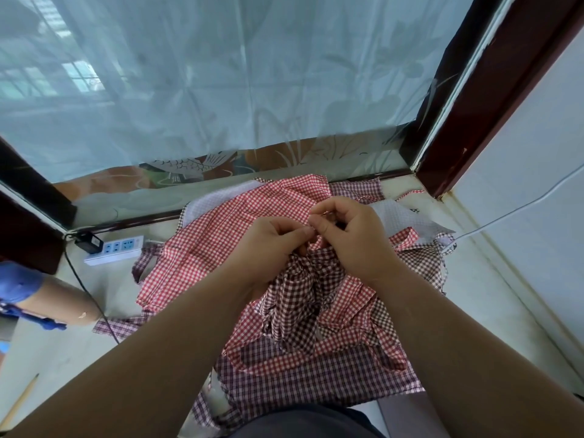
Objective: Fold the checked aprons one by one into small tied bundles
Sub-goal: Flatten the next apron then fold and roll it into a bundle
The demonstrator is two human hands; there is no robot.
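Grip, left hand (271,238): fingers curled, thumb and forefinger pinching a small fold of cloth; I judge it part of the brown-checked apron (300,289).
Grip, right hand (350,238): the same pinch, fingertips touching the left's. Strap or hem, I cannot tell; fingers cover it.
Key relation: the apron hangs bunched straight below the pinch, toward me, long axis running from the hands to my lap. Both hands equally near.
Next move (judgement): draw the tie snug; the slack lies below the hands, not beside them.
Under it: red-checked aprons (227,235) spread toward the window edge of the floor (474,279); purple plaid apron (316,374) nearest me.
Containers: none seen.
Far left, by the window edge: power strip (115,248).
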